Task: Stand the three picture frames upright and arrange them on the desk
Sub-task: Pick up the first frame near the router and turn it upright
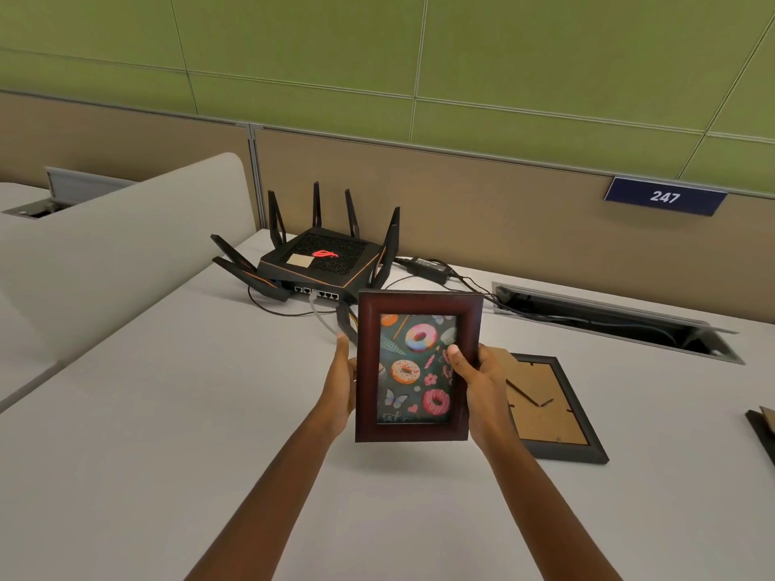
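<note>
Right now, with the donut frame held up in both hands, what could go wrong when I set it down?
1. The router and its cables sit right behind the donut frame; placed too far back, it could snag an antenna or cable.
2. The left hand and right hand grip only the side edges, so it might slip.
3. The black frame lies face down close by on the right and could get knocked.

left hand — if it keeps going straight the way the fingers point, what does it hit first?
Probably the router. The left hand, gripping the left edge of the red-brown frame, points up and away toward the router's front antenna and white cable. Depth is unclear; it may pass above them.
</note>
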`<state>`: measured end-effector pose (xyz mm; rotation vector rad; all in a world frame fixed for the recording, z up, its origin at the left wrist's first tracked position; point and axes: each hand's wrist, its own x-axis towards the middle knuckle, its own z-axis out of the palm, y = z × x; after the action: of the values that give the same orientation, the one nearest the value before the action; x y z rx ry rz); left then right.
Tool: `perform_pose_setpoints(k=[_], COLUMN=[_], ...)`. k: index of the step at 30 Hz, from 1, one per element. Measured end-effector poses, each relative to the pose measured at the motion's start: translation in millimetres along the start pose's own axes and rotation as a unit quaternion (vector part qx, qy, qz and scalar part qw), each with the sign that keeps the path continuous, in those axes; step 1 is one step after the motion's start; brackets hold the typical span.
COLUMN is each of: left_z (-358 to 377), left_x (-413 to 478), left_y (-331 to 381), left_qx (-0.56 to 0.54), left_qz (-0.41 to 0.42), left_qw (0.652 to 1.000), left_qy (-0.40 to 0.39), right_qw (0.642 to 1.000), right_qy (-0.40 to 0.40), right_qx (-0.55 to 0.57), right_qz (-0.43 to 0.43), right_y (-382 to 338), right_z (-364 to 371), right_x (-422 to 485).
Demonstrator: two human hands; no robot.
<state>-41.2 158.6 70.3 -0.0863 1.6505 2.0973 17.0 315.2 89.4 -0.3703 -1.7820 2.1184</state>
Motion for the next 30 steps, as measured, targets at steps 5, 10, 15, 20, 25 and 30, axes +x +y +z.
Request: perform_pose_setpoints(k=[5,10,15,20,25,30], left_z=[0.3,4.8,3.7,3.1,3.7,4.4], left_x=[13.2,24.5,32.5,37.2,33.5,19.5], left_y=[1.8,1.9,-2.2,-9.6,-10.8,-9.5], left_qx=[0.005,-0.005,-0.005,-0.003,0.014,0.060], left_qz=[0.017,0.024,0.015,0.023,0.014,0.046], left_qw=[1.000,0.999,0.999,0.999,1.000,0.995], left_qy=[0.013,0.033,0.035,0.023,0.019,0.059], right_qw=[1.000,0.999,0.999,0.999,0.999,0.996], right_qy=[-0.008,-0.008,-0.010,-0.008,-0.013,-0.030], right_qx=[-0.017,-0.031,-0.031,-0.033,-0.032,-0.062], right_qz=[-0.002,0.009,0.020,0.033,0.038,0.049], right_y=[11.1,26.0,35.6,41.5,43.5,42.0], right_z=[6.1,9.6,8.6,5.3,2.3,-0.8], right_x=[13.2,25.0,31.4,33.9,35.8,36.7])
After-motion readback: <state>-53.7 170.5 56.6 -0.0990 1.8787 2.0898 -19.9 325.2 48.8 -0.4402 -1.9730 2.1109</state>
